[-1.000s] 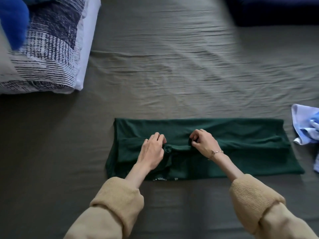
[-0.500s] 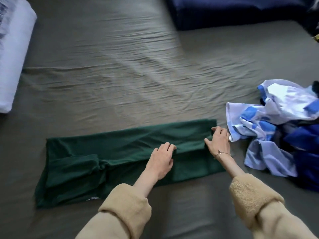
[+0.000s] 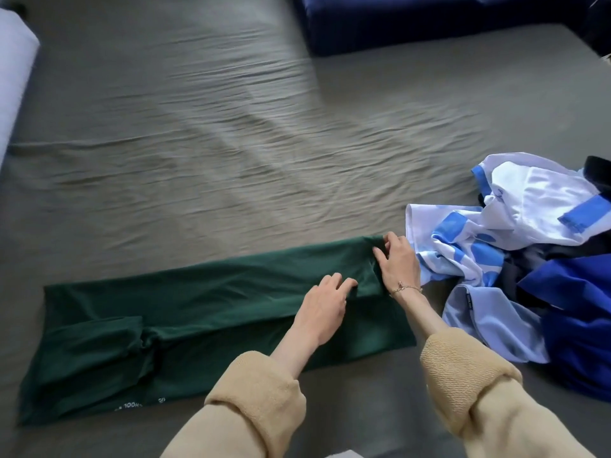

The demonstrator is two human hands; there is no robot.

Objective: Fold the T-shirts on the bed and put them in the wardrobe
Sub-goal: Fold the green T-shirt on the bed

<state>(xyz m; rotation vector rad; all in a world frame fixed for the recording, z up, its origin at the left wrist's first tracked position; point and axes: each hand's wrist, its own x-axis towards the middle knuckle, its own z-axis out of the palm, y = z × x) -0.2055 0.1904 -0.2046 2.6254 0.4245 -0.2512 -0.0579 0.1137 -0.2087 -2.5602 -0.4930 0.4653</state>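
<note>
Green T-shirt (image 3: pixel 205 312) laid flat on the bed (image 3: pixel 231 143) as a long narrow band, sides already turned in, printed hem edge nearest the body — a shape made ready for halving end to end. Both hands gathered at its right end, probably because that end is the one to be carried over to the left.

Right hand (image 3: pixel 398 261) at the far right corner, fingers curled over the edge and thumb tucked against the cloth; grip apparently pinching the corner, though how much cloth sits between thumb and fingers cannot be told. Left hand (image 3: pixel 325 304) a little inboard, lying on the band with fingers bent into a small ridge of fabric — seemingly holding the near layer so both layers rise together and not one alone.

Crumpled pile of blue and white shirts (image 3: pixel 515 246) just beside the right hand, touching or nearly touching the green end; kept within reach, likely as the next ones to fold. Risk of catching a loose corner of the pile during the lift. Pillow (image 3: pixel 13 74) at far left, dark blue bedding (image 3: pixel 429 21) at the top. Wardrobe not in view.

Judged stage: early, one shirt half folded, the rest untouched.
</note>
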